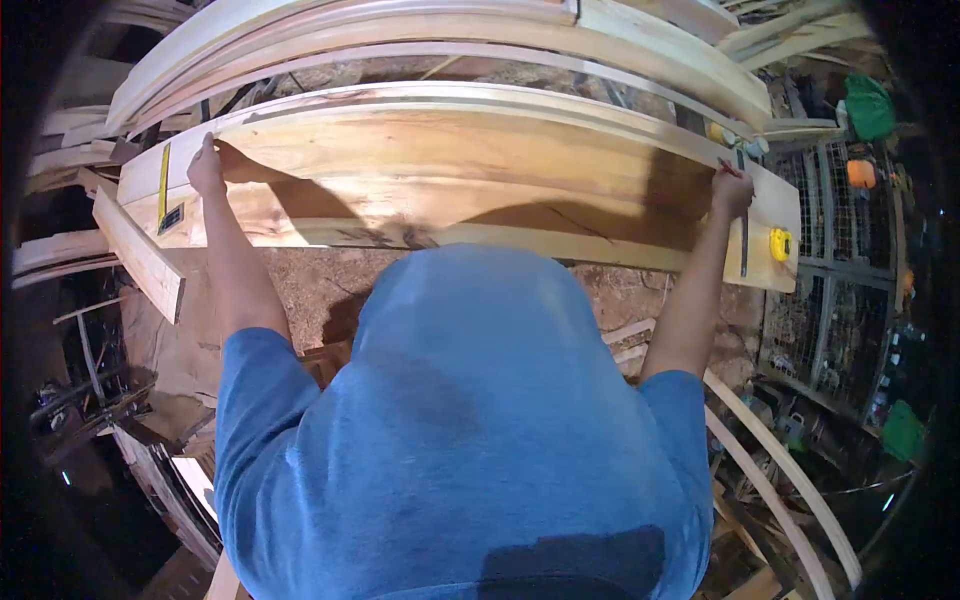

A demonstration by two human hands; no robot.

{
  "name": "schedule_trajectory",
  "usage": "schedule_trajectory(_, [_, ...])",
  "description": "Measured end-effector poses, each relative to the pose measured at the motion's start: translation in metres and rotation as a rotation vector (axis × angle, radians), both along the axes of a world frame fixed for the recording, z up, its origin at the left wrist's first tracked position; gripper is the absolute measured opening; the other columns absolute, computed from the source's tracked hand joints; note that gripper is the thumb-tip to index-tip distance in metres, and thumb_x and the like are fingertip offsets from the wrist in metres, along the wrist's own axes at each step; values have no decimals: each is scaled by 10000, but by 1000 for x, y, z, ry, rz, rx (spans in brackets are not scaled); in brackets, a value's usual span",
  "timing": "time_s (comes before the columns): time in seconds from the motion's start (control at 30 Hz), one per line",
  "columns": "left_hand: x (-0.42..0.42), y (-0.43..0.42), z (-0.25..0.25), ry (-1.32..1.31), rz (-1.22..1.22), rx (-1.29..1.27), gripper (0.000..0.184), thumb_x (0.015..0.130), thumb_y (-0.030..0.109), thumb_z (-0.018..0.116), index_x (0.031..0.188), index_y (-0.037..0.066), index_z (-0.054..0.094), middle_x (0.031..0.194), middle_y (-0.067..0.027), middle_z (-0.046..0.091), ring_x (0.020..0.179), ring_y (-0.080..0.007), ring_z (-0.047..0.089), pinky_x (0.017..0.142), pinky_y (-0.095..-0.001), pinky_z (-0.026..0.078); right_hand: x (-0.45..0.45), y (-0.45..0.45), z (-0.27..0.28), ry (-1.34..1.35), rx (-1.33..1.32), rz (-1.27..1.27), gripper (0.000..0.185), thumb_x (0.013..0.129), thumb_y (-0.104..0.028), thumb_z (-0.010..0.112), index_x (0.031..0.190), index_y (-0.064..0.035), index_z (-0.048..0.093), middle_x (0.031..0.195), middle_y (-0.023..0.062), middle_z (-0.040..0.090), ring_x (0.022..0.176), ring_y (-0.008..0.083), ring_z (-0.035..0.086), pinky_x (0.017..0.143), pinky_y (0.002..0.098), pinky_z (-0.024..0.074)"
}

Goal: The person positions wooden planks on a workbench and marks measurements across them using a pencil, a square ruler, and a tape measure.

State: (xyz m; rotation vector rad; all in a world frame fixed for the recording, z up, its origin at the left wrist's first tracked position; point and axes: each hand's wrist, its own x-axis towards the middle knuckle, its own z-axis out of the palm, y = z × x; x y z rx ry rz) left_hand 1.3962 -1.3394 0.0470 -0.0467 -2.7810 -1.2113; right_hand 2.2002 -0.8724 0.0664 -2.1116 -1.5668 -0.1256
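A wide, pale wooden panel (420,150) lies lengthwise in front of me. At the panel's left part, my left hand (206,170) is closed, its fingertips at the far edge. A try square (164,185) with a yellow blade and dark stock lies just left of it. My right hand (733,190) is closed around a thin reddish pencil (728,167) over the panel's right part. Under that hand a dark straight strip (743,240) runs across the wood. A yellow tape measure (780,243) rests near the right end.
Long boards (420,40) are stacked beyond the panel. A short loose plank (140,255) juts out at the left end. Metal mesh racks (825,270) stand at the right, with a green bag (868,108) above. Curved-looking strips (780,470) lean at lower right.
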Motion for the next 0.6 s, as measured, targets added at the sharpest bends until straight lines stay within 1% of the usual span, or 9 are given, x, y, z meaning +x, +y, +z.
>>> schedule_trajectory(0.03, [11, 1, 6, -15, -12, 69, 549, 801, 539, 708, 954, 13, 754, 905, -127, 717, 845, -224, 645, 808, -364, 492, -4, -3, 4, 85, -27, 3, 402, 755, -500, 750, 868, -116, 709, 913, 149, 722, 876, 386, 688, 778, 473, 539])
schedule_trajectory(0.07, [20, 2, 14, -29, -22, 139, 549, 801, 539, 710, 943, 11, 755, 885, -122, 714, 823, -219, 638, 797, -362, 491, -2, -3, 1, 94, -8, 4, 400, 756, -499, 749, 868, -117, 708, 909, 147, 723, 872, 383, 689, 775, 472, 539])
schedule_trajectory(0.1, [22, 2, 18, -10, -28, 77, 558, 799, 548, 710, 915, 4, 753, 849, -108, 702, 785, -210, 615, 779, -366, 487, -2, -3, -3, 105, 12, 7, 397, 757, -498, 749, 867, -118, 707, 906, 144, 723, 868, 379, 690, 772, 471, 539])
schedule_trajectory(0.2, [9, -3, 8, -28, -68, 117, 562, 799, 560, 704, 913, 12, 757, 867, -116, 711, 826, -218, 637, 795, -365, 488, 0, 4, -13, 109, 35, 9, 395, 757, -496, 749, 860, -118, 701, 891, 143, 723, 861, 373, 691, 763, 465, 540])
schedule_trajectory(0.33, [16, -2, 6, 32, -27, 53, 591, 816, 607, 650, 955, 43, 761, 936, -139, 724, 914, -262, 655, 847, -376, 485, 3, 4, -19, 125, 100, 14, 386, 760, -495, 749, 840, -123, 687, 859, 147, 720, 855, 373, 691, 757, 466, 538])
schedule_trajectory(0.43, [22, -2, 8, 73, -22, -2, 620, 832, 647, 596, 998, 72, 758, 998, -155, 723, 964, -296, 654, 887, -392, 477, 14, 12, -32, 136, 134, 69, 420, 763, -502, 745, 818, -91, 674, 866, 145, 718, 851, 366, 694, 749, 464, 537])
schedule_trajectory(0.53, [19, -4, 7, 22, -48, 34, 612, 845, 642, 584, 994, 75, 760, 998, -161, 723, 974, -302, 660, 872, -406, 484, 10, 11, -28, 124, 112, 30, 471, 772, -514, 731, 841, -54, 661, 887, 161, 713, 856, 352, 694, 748, 455, 536])
schedule_trajectory(0.6, [31, -2, 20, -23, -41, -41, 600, 849, 631, 585, 1024, 83, 755, 1025, -167, 719, 1000, -306, 662, 882, -409, 490, 14, 8, -26, 155, 105, 73, 420, 772, -418, 768, 872, -27, 651, 891, 174, 708, 854, 326, 694, 742, 436, 535])
